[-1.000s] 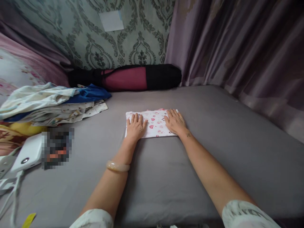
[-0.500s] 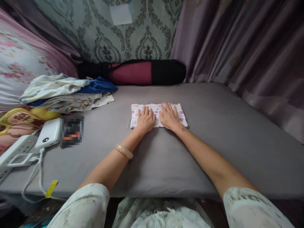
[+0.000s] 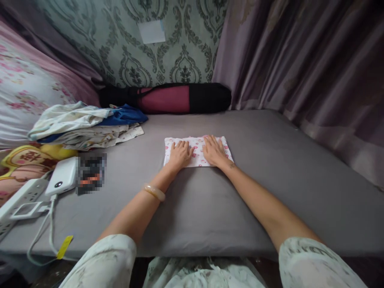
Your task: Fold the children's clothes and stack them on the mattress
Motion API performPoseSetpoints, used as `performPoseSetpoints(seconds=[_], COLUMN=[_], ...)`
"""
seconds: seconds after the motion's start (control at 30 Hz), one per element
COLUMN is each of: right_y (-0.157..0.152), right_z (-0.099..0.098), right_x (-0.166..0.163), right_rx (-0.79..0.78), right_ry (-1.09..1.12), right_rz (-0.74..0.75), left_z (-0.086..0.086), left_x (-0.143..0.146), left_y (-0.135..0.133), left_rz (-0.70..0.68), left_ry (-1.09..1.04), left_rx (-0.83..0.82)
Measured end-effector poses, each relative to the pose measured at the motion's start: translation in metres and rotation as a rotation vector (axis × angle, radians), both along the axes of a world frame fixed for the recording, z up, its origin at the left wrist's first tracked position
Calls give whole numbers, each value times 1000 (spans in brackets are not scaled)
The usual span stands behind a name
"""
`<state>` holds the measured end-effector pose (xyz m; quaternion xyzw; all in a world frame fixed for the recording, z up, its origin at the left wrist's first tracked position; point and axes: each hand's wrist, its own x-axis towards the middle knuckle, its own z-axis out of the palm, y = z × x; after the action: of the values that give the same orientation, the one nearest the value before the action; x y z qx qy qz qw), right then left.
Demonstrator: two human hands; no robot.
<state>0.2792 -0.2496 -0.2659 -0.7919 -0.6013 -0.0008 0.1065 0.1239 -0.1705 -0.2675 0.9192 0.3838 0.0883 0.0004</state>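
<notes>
A folded white cloth with pink and red prints (image 3: 198, 159) lies flat on the grey sheet, its shape a neat wide rectangle. My left hand (image 3: 181, 154) rests palm down on the cloth's left half, fingers stretched away from me. On the right half lies my right hand (image 3: 214, 151), also palm down with its fingers reaching toward the far edge. Neither hand grips anything; parts of the cloth are covered by them. A pale bangle (image 3: 154, 192) circles my left forearm.
A black and dark-red long bag (image 3: 168, 99) lies along the wall. Piled clothes (image 3: 90, 126) are at the left, behind a yellow plush item (image 3: 27, 158), a white power bank (image 3: 62, 176), a power strip (image 3: 25, 196) and cables. Curtains (image 3: 270, 60) hang at the right.
The view has tilted up slightly, so everything sits lower. My left hand has shifted slightly on the cloth, its fingers a little more bent; my right hand stays nearly in place.
</notes>
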Motion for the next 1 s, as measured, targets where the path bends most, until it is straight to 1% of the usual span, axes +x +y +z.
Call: performPoseSetpoints(seconds=[0.07, 0.13, 0.27, 0.43, 0.5, 0.57, 0.63, 0.7, 0.8, 0.9, 0.93, 1.0], right_y=[-3, -6, -7, -6, -7, -9, -11, -12, -10, -1, 3, 14], right_z=[0, -4, -12, -8, -7, -9, -14, -16, -13, -5, -2, 1], right_x=[13, 22, 27, 32, 38, 44, 49, 52, 48, 29, 20, 0], right_rx=[15, -8, 6, 1, 18, 30, 18, 3, -19, 16, 27, 25], right_ry=[-60, -83, -110, -60, -56, -68, -74, -75, -99, -142, -140, -105], right_rz=[-31, -26, -12, -2, -31, -77, -97, -96, -114, -113, -81, 28], left_z=[0, -5, -12, -3, 0, -1, -4, -7, -8, -9, -9, -10], left_x=[-4, -7, -6, -13, -19, -24, -27, -28, -27, -26, -26, -26], left_y=[10, 16, 19, 23, 26, 30, 32, 33, 34, 33, 33, 32], left_rz=[20, 25, 44, 33, 89, 159, 183, 179, 178, 186, 186, 188], left_ry=[-4, 24, 32, 7, -10, -9, -2, -5, -9, -16, -20, -27], left_rx=[27, 6, -26, -33, -12, -36, -94, -129, -131, -127, -122, -106])
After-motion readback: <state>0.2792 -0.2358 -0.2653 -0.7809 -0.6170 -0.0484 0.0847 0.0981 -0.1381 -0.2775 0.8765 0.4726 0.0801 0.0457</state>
